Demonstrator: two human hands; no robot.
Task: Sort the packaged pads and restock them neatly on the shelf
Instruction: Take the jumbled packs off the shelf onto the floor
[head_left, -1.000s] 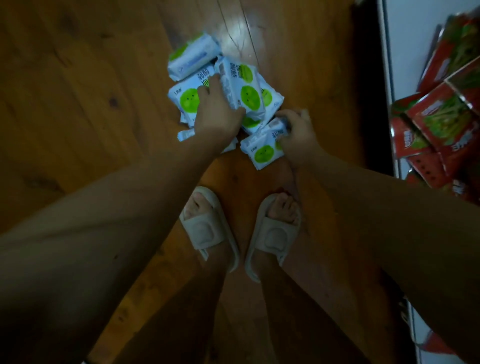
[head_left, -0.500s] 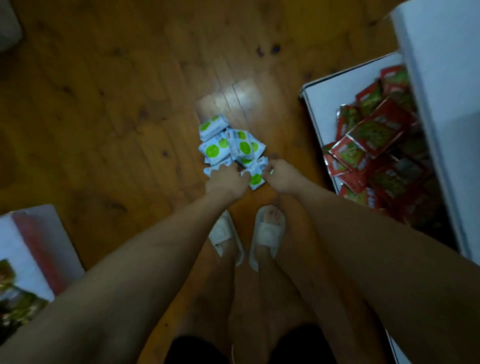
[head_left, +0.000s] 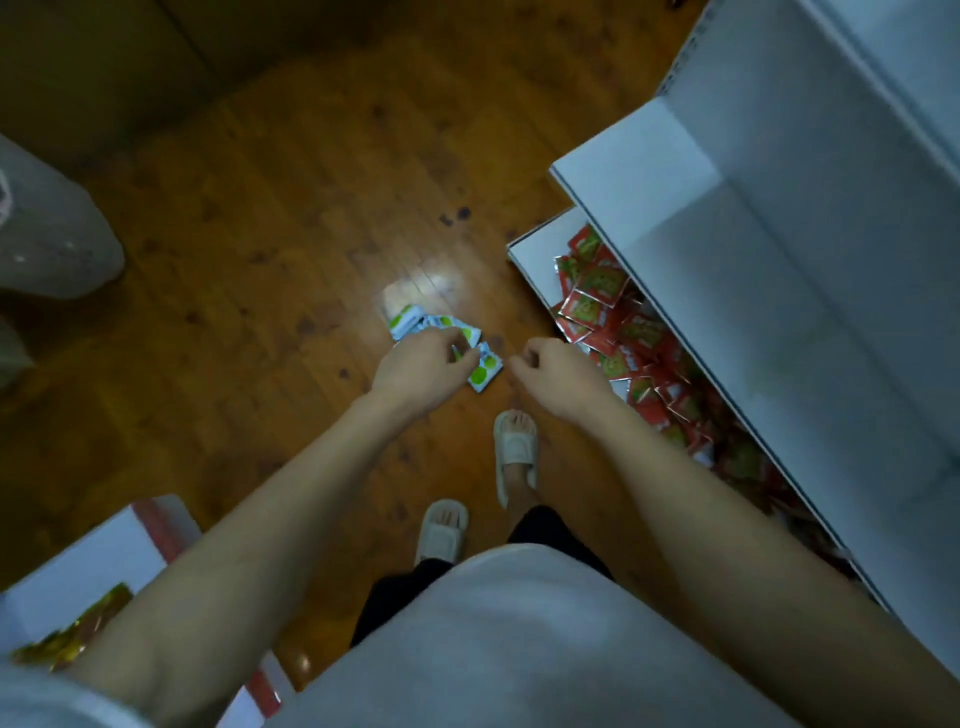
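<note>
Head view, looking steeply down at a glossy, orange-brown wooden plank floor (head_left: 270, 270) with dark knots and one bright glare patch. Left hand (head_left: 418, 366) has its fingers curled round a bundle of packaged pads (head_left: 485, 369): small, soft, glossy white pouches with round green dots. More of the same bundle fans out beyond the knuckles (head_left: 410, 319); whether those packets rest on the floor or hang in the grip is hard to tell, as the frame is dim and slightly smeared. Right hand (head_left: 553, 371) sits just beside the bundle, apart from it, fingers loosely curled and holding nothing visible.

White shelf (head_left: 779, 218) fills the right side: smooth, matte, flat boards with square edges, stepping down toward the floor. Its lowest tier (head_left: 530, 260) holds a loose heap of red foil sachets (head_left: 618, 322), crinkled and shiny, each with a green panel. The pads are on the floor side of the shelf, near its lower corner, none on a board.

Pale slide sandals (head_left: 514, 447) on both feet, flat on the planks. Lower left: a white box (head_left: 104, 551) with a red edge strip, holding yellow-green packets (head_left: 78, 623). Upper left: a rounded, translucent plastic bag (head_left: 52, 234).
</note>
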